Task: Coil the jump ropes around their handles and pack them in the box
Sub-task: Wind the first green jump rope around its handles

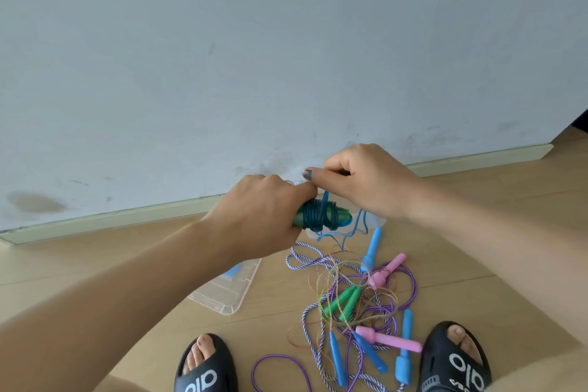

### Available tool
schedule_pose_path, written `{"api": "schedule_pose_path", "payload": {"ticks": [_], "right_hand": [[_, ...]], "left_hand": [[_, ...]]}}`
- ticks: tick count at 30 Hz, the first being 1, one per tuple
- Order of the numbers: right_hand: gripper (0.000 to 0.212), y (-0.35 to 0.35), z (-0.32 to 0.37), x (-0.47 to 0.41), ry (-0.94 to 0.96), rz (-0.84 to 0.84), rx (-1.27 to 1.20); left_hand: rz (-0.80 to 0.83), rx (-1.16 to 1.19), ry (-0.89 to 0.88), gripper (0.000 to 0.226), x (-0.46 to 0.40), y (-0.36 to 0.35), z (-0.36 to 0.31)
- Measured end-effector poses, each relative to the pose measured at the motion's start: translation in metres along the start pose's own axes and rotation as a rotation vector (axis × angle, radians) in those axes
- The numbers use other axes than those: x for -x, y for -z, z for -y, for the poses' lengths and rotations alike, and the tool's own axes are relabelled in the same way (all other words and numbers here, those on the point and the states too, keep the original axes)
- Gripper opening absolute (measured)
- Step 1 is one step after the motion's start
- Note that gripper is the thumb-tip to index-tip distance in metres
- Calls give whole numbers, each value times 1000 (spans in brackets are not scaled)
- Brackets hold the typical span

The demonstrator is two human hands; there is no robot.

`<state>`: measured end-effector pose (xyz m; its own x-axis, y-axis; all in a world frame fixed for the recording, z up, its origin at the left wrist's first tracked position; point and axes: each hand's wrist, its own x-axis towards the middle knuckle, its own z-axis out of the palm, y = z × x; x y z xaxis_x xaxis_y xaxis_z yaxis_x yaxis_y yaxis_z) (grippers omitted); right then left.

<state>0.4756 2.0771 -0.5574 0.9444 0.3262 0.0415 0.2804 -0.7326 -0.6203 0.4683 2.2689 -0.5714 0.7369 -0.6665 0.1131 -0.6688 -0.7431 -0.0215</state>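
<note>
Clear plastic box (229, 289) on the wood floor, left of the rope pile, partly hidden under the left forearm; something blue shows inside.

Left hand (264, 216) up above the pile, fingers curled round the left end of a pair of green handles (339, 215). Dark blue rope (318, 216) is coiled in many turns round the middle of those handles; the coils sit just right of the left fingers, touching them.

Right hand (366, 181) above and right of the bundle, thumb and forefinger pinched together on a strand of the blue rope rising from the coil. Loose blue cord hangs below toward the pile.

Rope pile (359, 305) on the floor right of the box: tangled purple, striped and glittery ropes with blue, pink and green handles.

Two black sandals (206, 366), one at each side of the pile's near edge.
</note>
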Motion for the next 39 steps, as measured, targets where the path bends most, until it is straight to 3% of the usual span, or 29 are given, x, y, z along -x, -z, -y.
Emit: {"api": "schedule_pose_path", "payload": {"ticks": [5,7,9,12,18,25,29,35,39], "right_hand": [[56,-18,-7,5,-139,109,-311],[59,-27,-8,8,-218,114,-442],[50,-33,-6,10,-297,108,-485],[38,-40,4,16,-431,108,-499],[55,-48,31,42,-227,28,-65],[56,-13,32,24,55,-148,211],[58,-8,26,12,105,-142,269],[60,-2,-4,-5,-26,25,24],[60,-23,-8,-6,-180,73,-356]], "left_hand": [[-100,255,-18,24,6,1,1],[-144,343,46,18,8,3,2],[-158,409,121,9,8,4,3],[-168,471,226,15,3,1,7],[-33,428,525,9,-3,-7,28],[148,57,300,12,-3,-5,18],[195,-51,155,14,-3,-3,3],[69,34,21,17,3,6,-5],[-72,383,70,9,11,7,-6]]}}
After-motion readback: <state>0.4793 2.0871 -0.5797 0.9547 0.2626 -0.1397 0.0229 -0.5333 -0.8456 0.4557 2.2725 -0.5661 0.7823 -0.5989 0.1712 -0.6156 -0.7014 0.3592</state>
